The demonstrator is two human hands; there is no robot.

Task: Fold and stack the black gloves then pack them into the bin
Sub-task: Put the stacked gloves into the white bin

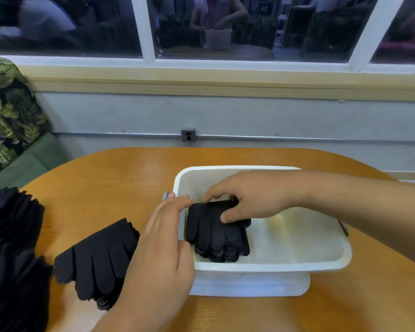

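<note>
Pinching the folded glove stack (216, 233) at the left end of the white bin (297, 264), right hand (252, 197) could splay it if released crooked; left hand (163, 238) lies open on its rim, second glove stack (98, 257) waits on the table (106, 178).

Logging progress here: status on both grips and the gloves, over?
Right grip holds glove stack in bin. Left grip open at bin rim. Second stack on table, nothing blocking.

Black gloves (217, 232), white bin (297, 264), orange wooden table (110, 178), leaf-patterned cushion (7, 111).
</note>
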